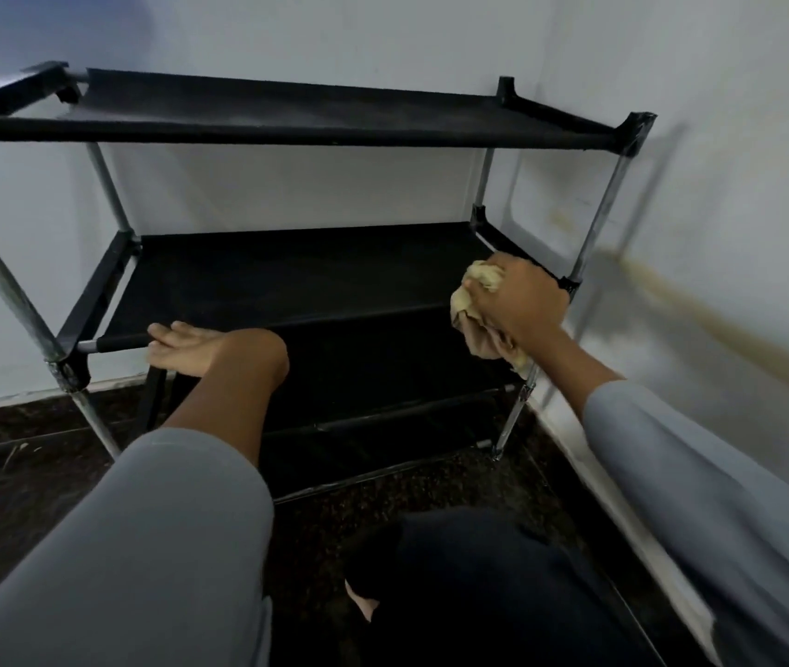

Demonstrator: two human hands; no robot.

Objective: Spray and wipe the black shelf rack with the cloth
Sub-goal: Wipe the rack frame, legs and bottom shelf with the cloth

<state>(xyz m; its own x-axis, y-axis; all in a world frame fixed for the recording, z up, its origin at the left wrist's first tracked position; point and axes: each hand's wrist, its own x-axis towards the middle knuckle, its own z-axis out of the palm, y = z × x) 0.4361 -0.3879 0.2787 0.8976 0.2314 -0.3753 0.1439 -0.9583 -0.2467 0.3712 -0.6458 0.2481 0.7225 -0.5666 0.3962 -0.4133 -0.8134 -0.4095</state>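
1. Head view: rack [286, 113] stands in a corner against white walls [719, 137], on dark floor [22, 450].
2. Right hand [513, 300] clenches the cloth [467, 305], bunched, at the middle shelf's [286, 281] right end by the front post.
3. Left hand [190, 346], fingers straight, rests on that shelf's front bar, well apart from the cloth.

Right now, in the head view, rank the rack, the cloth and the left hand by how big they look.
1. Rack, by far the largest.
2. Left hand and cloth: these look alike, and the right hand hides part of the cloth, so no ranking.
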